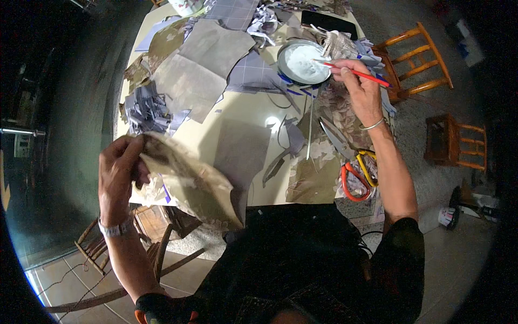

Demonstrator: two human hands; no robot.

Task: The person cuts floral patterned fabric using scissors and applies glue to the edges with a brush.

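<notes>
Head view. Clamped between fingers of left hand (pixel 116 175), left of frame: olive-tan fabric piece (pixel 191 178), slanting down and right from grip. Pinched between fingers of right hand (pixel 361 94), upper right: slim red tool (pixel 372 79), tip at white paste (pixel 302 60) in bowl (pixel 280 66), contact unclear. On pale surface (pixel 245 108): large grey sheet (pixel 208 62) upper left, red-and-yellow-handled scissors (pixel 350 153) right of centre, flat black slab (pixel 329 23) top right. Past surface: wooden chairs (pixel 441 141) at right, tiled floor (pixel 453 254) lower right.

The table (pixel 245 105) supports grey scraps (pixel 147 110) beyond the left hand (pixel 120 162), a bowl (pixel 281 63) left of the right hand (pixel 363 94), patterned cloth (pixel 310 178) nearer the body.
</notes>
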